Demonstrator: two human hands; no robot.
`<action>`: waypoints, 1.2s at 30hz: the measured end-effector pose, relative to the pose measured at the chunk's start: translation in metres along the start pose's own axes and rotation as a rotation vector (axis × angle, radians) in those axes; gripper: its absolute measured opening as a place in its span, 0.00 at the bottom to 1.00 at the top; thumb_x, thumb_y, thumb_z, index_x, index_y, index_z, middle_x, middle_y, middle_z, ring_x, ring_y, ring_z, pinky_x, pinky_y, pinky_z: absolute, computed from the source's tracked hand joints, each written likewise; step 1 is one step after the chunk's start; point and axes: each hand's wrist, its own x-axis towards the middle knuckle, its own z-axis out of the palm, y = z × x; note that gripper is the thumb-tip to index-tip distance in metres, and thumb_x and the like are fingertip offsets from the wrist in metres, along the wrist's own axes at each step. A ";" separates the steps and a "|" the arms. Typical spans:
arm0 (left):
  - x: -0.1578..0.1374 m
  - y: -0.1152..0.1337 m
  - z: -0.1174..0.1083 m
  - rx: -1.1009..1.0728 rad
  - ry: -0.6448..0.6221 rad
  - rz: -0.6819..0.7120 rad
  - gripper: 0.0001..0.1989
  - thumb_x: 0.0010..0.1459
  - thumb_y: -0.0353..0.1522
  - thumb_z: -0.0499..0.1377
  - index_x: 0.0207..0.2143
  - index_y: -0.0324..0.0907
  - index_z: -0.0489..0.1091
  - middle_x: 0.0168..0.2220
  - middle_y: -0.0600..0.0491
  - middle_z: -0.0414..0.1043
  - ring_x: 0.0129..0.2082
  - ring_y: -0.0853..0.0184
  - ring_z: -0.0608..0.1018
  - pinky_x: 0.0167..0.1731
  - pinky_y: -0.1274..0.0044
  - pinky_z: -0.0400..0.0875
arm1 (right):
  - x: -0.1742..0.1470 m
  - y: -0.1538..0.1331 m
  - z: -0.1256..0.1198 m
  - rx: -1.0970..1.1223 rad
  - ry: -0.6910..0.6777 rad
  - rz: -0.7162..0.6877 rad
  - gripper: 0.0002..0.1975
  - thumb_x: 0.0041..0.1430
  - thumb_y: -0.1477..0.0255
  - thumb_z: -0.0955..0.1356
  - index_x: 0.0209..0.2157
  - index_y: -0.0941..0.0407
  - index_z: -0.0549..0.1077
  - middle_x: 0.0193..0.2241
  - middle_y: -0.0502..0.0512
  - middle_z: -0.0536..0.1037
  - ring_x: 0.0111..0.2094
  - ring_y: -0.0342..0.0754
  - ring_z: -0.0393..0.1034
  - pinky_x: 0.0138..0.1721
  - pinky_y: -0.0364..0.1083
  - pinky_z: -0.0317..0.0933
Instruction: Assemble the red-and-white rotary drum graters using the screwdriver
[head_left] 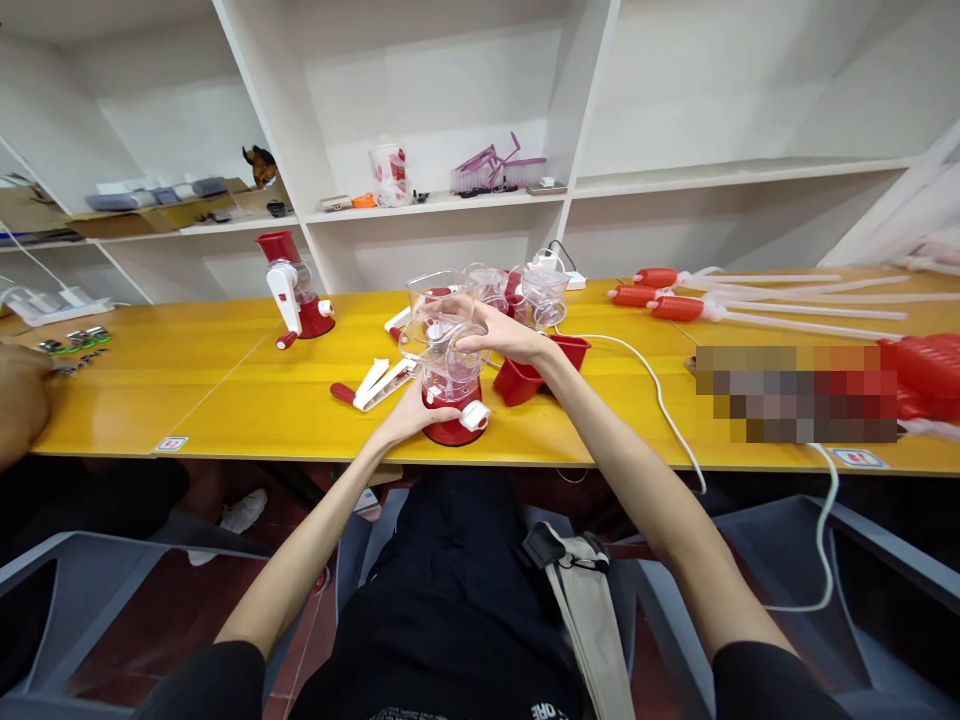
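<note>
In front of me on the table stands a partly assembled rotary grater, its clear plastic housing [427,292] upright above a red base [455,434]. My left hand [411,415] grips the base from the left, thumb pointing towards the white side knob [474,416]. From the right, my right hand [504,335] is curled over the clear housing; some fingertips are hidden behind it. A white crank handle [386,385] with a red grip lies left of the grater. Just right of it sits a red plastic feed tube [519,384].
An assembled rotary grater [289,290] stands back left. More clear housings [544,297] are behind my right hand. A white cable [652,375] crosses the table. Red-handled white sticks [675,290] lie to the right. Another person's hand [22,400] is at far left by small metal parts.
</note>
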 end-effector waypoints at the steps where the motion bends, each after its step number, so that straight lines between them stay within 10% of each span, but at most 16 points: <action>1: -0.001 0.001 0.000 -0.007 -0.001 -0.003 0.44 0.43 0.42 0.71 0.61 0.40 0.61 0.63 0.42 0.66 0.63 0.48 0.69 0.66 0.56 0.58 | 0.000 0.001 -0.001 -0.013 -0.012 -0.003 0.34 0.48 0.57 0.76 0.56 0.50 0.68 0.64 0.55 0.65 0.68 0.57 0.55 0.69 0.62 0.50; 8: -0.004 0.010 0.002 -0.021 -0.003 -0.022 0.42 0.43 0.43 0.71 0.59 0.39 0.63 0.62 0.41 0.68 0.63 0.47 0.69 0.66 0.55 0.58 | 0.003 0.000 -0.006 0.114 -0.099 0.021 0.49 0.48 0.61 0.77 0.67 0.45 0.52 0.66 0.58 0.62 0.67 0.57 0.57 0.66 0.63 0.55; 36: -0.003 0.005 0.002 -0.050 -0.005 0.003 0.42 0.43 0.44 0.71 0.58 0.39 0.64 0.61 0.42 0.68 0.63 0.48 0.70 0.66 0.56 0.57 | -0.004 -0.010 -0.002 -0.028 0.003 0.059 0.41 0.47 0.59 0.77 0.60 0.50 0.60 0.63 0.59 0.65 0.67 0.60 0.57 0.67 0.65 0.56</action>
